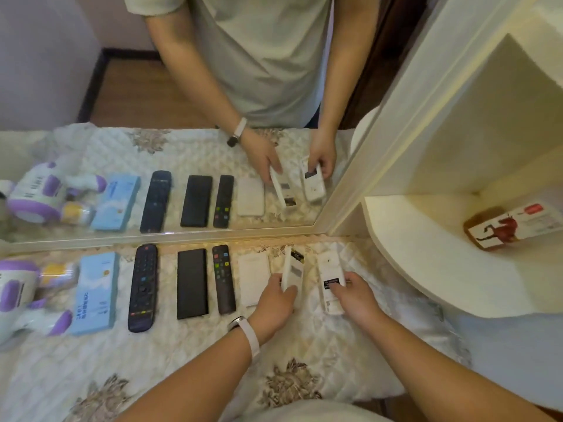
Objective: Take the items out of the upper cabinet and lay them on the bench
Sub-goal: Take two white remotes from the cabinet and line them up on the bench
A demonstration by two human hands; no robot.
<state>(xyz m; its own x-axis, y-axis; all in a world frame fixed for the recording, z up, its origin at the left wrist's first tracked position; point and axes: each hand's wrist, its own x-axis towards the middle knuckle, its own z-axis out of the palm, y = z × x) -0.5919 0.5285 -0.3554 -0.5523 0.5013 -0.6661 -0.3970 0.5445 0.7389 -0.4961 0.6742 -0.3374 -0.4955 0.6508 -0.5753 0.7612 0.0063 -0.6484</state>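
My left hand (275, 296) grips a white remote (292, 268) tilted on its long edge above the quilted bench cover (91, 370). My right hand (355, 295) holds a second white remote (330, 280) that lies flat on the cover, thumb on its black label. To their left, in a row, lie a white flat device (253, 278), a slim black remote (224, 278), a black flat device (192, 283), a dark blue remote (142, 287) and a light blue box (96, 292).
A purple-and-white appliance (18, 296) and a small yellow can (58, 274) sit at the far left. A mirror (182, 147) behind the row reflects everything. At right, a cream curved shelf (426, 254) holds a box with a red horse picture (515, 226).
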